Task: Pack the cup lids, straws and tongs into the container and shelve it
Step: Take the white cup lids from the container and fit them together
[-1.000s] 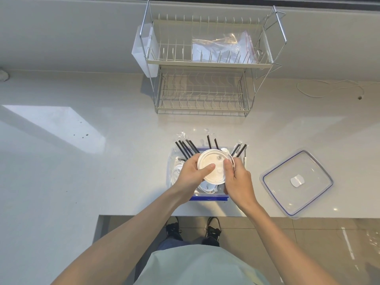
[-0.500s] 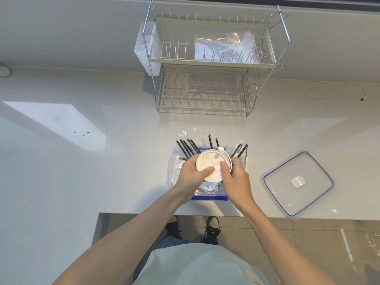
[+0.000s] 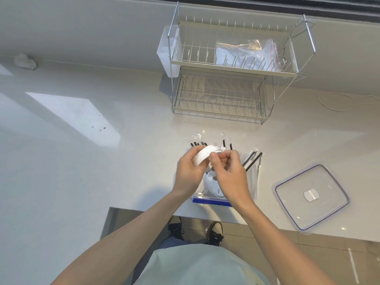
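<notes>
Left hand gripping white cup lid tilted on edge above clear container, right hand pinching its rim, wrapped black straws inside container, container cover apart at right

The person wears a pale mint-green short-sleeved top of smooth cloth, dark blue trousers, and black lace-up shoes with white trim. Both forearms are bare, and the left hand and right hand carry no gloves.
</notes>
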